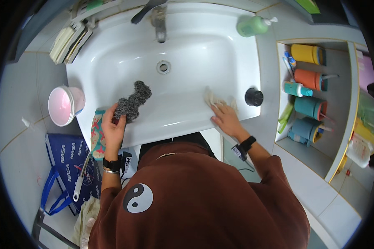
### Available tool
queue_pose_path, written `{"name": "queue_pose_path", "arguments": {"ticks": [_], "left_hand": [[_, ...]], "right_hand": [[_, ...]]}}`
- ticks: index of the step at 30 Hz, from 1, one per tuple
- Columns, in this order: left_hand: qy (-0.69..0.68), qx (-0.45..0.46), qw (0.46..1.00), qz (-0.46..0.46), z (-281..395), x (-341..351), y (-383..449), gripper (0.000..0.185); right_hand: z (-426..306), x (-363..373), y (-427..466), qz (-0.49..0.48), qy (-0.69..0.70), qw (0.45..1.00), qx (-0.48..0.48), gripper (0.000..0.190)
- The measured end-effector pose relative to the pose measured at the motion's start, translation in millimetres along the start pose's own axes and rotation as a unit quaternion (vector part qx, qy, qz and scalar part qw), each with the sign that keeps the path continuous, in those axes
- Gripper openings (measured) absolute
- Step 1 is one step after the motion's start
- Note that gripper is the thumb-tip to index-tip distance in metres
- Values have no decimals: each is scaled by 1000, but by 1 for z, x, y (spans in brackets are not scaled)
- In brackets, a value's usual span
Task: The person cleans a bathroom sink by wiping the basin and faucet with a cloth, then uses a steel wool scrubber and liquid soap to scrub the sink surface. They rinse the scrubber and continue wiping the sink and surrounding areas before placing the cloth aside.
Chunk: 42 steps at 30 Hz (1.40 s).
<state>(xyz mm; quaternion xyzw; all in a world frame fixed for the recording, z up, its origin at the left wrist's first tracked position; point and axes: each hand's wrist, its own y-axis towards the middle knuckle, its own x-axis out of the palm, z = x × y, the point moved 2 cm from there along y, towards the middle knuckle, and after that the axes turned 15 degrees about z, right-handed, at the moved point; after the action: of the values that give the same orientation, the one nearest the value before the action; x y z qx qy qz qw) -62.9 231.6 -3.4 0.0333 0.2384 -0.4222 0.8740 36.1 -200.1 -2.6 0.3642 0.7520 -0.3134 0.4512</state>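
My left hand (113,124) grips the near end of a mottled dark grey scrubbing cloth (134,99), perhaps steel wool. The cloth stretches over the near left rim into the white ceramic sink (187,84). On the right, my right hand (227,119) presses a thin beige cloth (215,99) against the sink's near right side, its fingers partly covering it. A teal cloth with red figures (98,133) hangs over the left edge of the sink, beside my left wrist. Ahead are the drain (163,67) and the tap (160,26).
A pink-white tub (62,105) stands on the left rim. A black round container (254,97) and a green pump bottle (252,26) stand on the right rim. Coloured cups (310,107) fill a wall niche at right. A blue bag (70,168) hangs lower left.
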Motion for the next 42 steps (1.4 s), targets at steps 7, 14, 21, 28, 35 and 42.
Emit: {"name": "queue_pose_path", "arguments": {"ticks": [7, 14, 21, 28, 35, 42], "left_hand": [[-203, -171, 938, -222, 72, 149, 16, 43], [-318, -186, 907, -205, 173, 280, 70, 45], [-354, -137, 890, -253, 219, 390, 108, 97], [-250, -73, 941, -217, 198, 391, 108, 98], [-49, 199, 975, -86, 212, 368, 82, 90], [73, 493, 783, -371, 198, 417, -122, 96]], "right_hand": [[-15, 2, -59, 124, 74, 988, 55, 44], [14, -8, -118, 278, 120, 931, 205, 51], [39, -2, -181, 395, 343, 768, 369, 52], [56, -21, -170, 437, 403, 719, 360, 49], [70, -44, -162, 462, 361, 726, 359, 49], [71, -58, -147, 515, 241, 746, 347, 51]]}}
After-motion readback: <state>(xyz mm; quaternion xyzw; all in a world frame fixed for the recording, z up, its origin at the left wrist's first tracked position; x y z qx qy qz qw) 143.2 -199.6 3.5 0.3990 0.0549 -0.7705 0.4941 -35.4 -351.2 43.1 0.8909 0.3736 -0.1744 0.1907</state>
